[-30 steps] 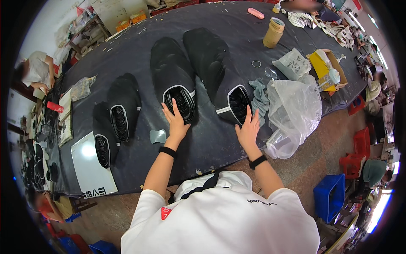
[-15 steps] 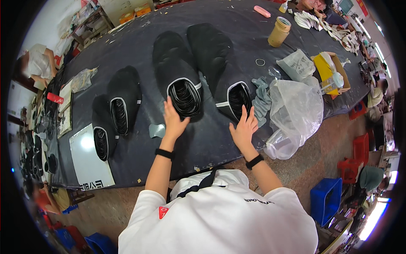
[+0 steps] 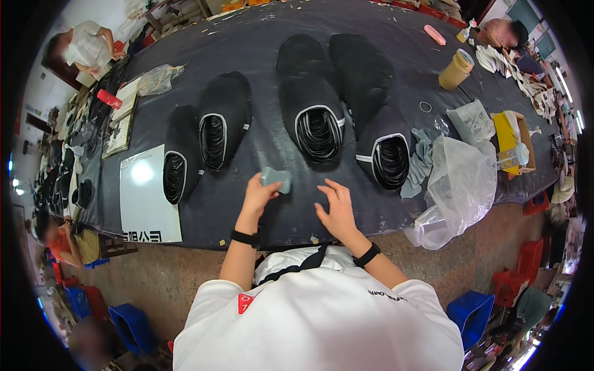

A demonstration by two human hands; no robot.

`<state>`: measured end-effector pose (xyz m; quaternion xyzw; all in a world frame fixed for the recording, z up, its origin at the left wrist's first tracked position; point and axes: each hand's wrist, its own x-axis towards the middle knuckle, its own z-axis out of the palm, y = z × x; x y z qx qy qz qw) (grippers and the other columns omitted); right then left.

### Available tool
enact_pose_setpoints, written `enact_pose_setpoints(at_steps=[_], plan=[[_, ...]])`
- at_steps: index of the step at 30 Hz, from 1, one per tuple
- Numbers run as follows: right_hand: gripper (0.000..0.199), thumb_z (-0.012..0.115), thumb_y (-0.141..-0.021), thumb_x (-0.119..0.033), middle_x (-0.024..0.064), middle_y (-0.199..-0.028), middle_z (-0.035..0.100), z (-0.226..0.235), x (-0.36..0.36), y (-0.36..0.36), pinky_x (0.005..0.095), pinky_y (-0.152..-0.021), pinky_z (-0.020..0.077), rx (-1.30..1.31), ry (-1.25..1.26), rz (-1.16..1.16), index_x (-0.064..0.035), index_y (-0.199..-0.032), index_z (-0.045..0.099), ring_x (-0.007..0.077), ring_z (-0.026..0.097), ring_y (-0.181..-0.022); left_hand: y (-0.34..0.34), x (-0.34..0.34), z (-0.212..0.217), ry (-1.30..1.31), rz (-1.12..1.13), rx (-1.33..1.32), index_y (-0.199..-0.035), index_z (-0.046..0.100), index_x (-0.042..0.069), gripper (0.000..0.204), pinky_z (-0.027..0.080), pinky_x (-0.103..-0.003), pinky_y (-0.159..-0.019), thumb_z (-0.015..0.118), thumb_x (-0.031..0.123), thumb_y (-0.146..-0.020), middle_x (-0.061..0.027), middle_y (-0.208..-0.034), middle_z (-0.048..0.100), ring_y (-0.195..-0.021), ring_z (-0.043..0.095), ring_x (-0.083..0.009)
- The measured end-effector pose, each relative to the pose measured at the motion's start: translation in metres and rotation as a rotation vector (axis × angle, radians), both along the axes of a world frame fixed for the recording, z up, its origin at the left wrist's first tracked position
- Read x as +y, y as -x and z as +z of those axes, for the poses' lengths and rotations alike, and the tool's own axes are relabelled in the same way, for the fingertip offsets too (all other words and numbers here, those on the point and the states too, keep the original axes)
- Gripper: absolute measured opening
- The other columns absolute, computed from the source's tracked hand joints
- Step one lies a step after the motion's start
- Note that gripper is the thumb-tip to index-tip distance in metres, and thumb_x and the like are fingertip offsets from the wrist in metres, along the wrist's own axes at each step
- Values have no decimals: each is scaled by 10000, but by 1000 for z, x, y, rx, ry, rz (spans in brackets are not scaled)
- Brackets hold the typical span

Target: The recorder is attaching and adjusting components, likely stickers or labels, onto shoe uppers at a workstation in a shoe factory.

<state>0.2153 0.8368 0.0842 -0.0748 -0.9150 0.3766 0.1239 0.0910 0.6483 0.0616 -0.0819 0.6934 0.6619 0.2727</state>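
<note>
My left hand pinches a small grey-green shaped piece between thumb and fingers, just above the dark tabletop. My right hand is a little to the right of it, fingers apart and holding nothing. Beyond my hands lie two large stacks of nested black shoe uppers with pale edging round their openings. The right-hand large stack bends toward me. To the left are two smaller black stacks of the same kind. More grey-green pieces lie in an overlapping row right of the large stacks.
A crumpled clear plastic bag lies at the table's right edge, near a whitish packet and a yellow box. Farther back stands a tan jar. A white board rests at the left. Other people are around the table.
My left hand has come away from the large stack and taken up the grey-green piece that lay on the table. My right hand has drawn back from the other stack. The view has shifted.
</note>
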Motion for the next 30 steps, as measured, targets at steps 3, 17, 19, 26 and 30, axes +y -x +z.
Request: enact_pose_setpoints(at_steps=[3, 17, 19, 26, 30], plan=[[418, 644, -693, -88, 134, -1195, 490, 17, -27, 16, 405, -863, 403, 210, -3, 271, -29, -1097, 551, 310, 481, -1071, -18, -1, 39, -1, -128, -9, -986, 534, -15, 237, 488, -200, -587, 642, 59, -788, -50, -863, 603, -689, 587, -101], [366, 628, -716, -87, 89, -974, 583, 63, -105, 48, 346, -749, 426, 384, -155, 193, 11, -1064, 572, 234, 553, -847, -17, -55, 96, -324, -30, 9, -910, 610, -48, 149, 528, -221, -668, 594, 85, -844, -91, -816, 641, -709, 626, -126], [378, 636, -710, -97, 91, -961, 576, 66, -115, 50, 349, -749, 426, 382, -165, 164, 17, -1064, 570, 240, 549, -847, -16, -62, 97, -305, -35, 41, -903, 610, -49, 148, 527, -220, -664, 593, 87, -845, -91, -806, 640, -704, 625, -123], [394, 650, -707, -125, 92, -956, 570, 70, -133, 50, 354, -753, 424, 369, -177, 192, 28, -1060, 566, 247, 545, -846, -3, -84, 100, -182, -167, 141, -865, 608, -57, 110, 522, -223, -647, 565, 41, -839, -95, -785, 636, -685, 619, -120], [375, 644, -731, -134, 104, -981, 584, 72, -137, 50, 347, -761, 426, 368, -94, 217, 23, -1064, 570, 250, 549, -867, 2, -90, 101, -219, -206, 150, -827, 611, -63, 108, 519, -219, -639, 558, 30, -839, -86, -752, 629, -687, 614, -119]])
